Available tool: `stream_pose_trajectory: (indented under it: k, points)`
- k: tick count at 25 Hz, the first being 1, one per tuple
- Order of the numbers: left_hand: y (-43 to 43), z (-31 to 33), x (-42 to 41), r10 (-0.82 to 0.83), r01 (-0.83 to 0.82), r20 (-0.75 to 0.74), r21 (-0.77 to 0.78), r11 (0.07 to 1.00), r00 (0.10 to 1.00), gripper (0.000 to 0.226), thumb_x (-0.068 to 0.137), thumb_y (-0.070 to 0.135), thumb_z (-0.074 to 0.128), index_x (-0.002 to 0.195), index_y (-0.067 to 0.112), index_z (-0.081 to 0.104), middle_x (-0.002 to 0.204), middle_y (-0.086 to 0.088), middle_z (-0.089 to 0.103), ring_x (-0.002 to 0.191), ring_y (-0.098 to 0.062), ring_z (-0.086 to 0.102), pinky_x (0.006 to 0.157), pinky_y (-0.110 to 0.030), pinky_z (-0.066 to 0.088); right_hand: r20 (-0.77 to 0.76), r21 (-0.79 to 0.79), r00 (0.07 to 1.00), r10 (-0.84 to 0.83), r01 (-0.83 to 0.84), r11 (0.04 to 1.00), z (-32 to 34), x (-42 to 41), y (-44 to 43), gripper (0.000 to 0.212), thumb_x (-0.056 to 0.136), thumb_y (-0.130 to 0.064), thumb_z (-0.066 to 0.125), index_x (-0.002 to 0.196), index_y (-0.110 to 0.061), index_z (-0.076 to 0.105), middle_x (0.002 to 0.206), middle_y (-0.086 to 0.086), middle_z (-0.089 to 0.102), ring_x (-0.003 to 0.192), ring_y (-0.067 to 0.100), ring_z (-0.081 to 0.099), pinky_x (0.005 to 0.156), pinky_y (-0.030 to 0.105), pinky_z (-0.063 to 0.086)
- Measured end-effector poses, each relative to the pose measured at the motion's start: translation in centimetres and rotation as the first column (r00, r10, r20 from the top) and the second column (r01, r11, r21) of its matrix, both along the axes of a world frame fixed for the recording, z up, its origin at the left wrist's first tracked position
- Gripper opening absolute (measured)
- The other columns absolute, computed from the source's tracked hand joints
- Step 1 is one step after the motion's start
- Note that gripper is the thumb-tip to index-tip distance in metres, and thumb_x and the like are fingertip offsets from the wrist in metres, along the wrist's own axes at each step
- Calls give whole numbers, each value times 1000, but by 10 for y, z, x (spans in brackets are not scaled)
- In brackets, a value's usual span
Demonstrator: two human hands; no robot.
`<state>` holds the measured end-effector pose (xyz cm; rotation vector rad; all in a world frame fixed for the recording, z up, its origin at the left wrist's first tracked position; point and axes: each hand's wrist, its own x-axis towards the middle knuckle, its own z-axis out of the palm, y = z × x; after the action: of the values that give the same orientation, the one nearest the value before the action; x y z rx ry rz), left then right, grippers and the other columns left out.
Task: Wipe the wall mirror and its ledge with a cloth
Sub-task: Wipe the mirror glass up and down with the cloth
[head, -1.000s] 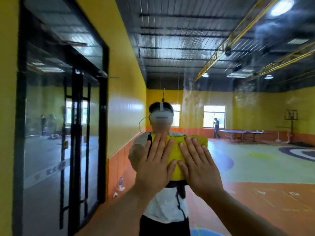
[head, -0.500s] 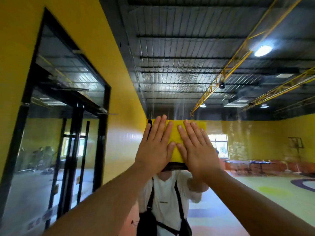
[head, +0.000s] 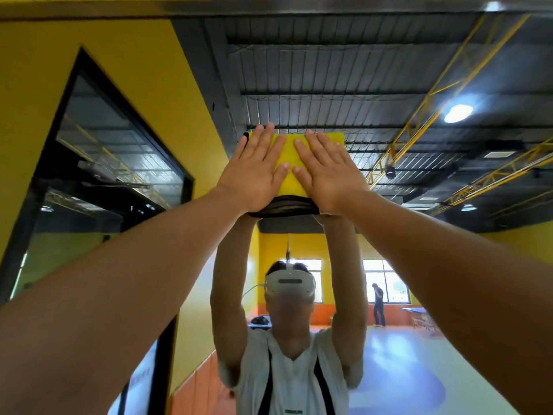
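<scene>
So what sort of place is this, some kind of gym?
Probably an indoor sports hall, seen reflected in the wall mirror: a wide floor painted in coloured court shapes, a high ribbed metal roof with yellow trusses, and big bare yellow walls.

Single wide-angle view from head height, tilted steeply up, facing wall mirror [head: 389,70] square-on, close enough to put left hand [head: 254,172] and right hand [head: 329,172] flat on glass at upper centre; mirror top edge along frame top; worn headset [head: 289,284] reflected low centre
</scene>
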<state>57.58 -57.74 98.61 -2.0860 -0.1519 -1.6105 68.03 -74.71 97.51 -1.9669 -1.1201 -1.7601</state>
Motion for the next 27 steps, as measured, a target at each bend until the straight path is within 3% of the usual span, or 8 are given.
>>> stream_pose_trajectory:
  k: [8, 13, 18, 20, 23, 27]
  points:
    - [-8, -14, 2, -30, 31, 31, -35, 999, 999, 66, 107, 54, 11, 164, 21, 2, 172, -7, -7, 158, -24, -12, 128, -44, -9, 23, -47, 1000, 9, -8, 999, -5, -1, -12, 61, 108, -53, 19, 163, -30, 7, 172, -2, -3, 158, 18, -7, 126, 38, -5]
    - [-65, -29, 36, -44, 47, 33, -68, 997, 998, 66, 108, 52, 12, 164, 20, -1, 172, -9, -11, 157, -26, -17, 127, -48, -8, 17, -47, 1000, 24, -23, 999, -16, 31, -62, 77, 95, -66, 2, 163, -30, 11, 172, -4, 3, 158, 17, -2, 128, 40, 2]
    - [-86, -35, 57, -18, 23, 59, -85, 996, 998, 64, 109, 49, 16, 164, 20, 0, 172, -8, -11, 158, -26, -16, 127, -49, -7, -78, -21, 997, 28, -30, 999, -19, 39, -75, 60, 109, -50, 20, 163, -30, 4, 172, -4, -4, 157, 15, -10, 127, 37, -7]
    - [-86, -37, 56, -22, 26, 53, -78, 997, 998, 63, 110, 48, 15, 164, 21, 1, 172, -8, -10, 158, -25, -15, 128, -48, -7, -108, 35, 992, 62, -58, 998, -23, 34, -68, 59, 110, -49, 18, 163, -28, 5, 172, -3, -3, 157, 15, -11, 126, 35, -10]
    - [-85, -53, 55, -21, 23, 66, -31, 999, 998, 63, 108, 48, 10, 165, 21, 5, 172, -8, -6, 158, -25, -12, 128, -48, -4, -45, 87, 999, 28, -24, 996, -46, 36, -64, 66, 103, -55, 5, 163, -27, 7, 172, -1, 0, 158, 18, -8, 127, 37, -9]
    - [-84, -92, 60, -33, 33, 71, -1, 999, 997, 66, 106, 49, 7, 165, 19, 10, 172, -9, 0, 159, -26, -6, 128, -50, 2, 36, 118, 999, 25, -29, 993, -86, 48, -67, 63, 106, -50, 12, 163, -24, 17, 171, 2, 10, 158, 21, 1, 128, 40, -3]
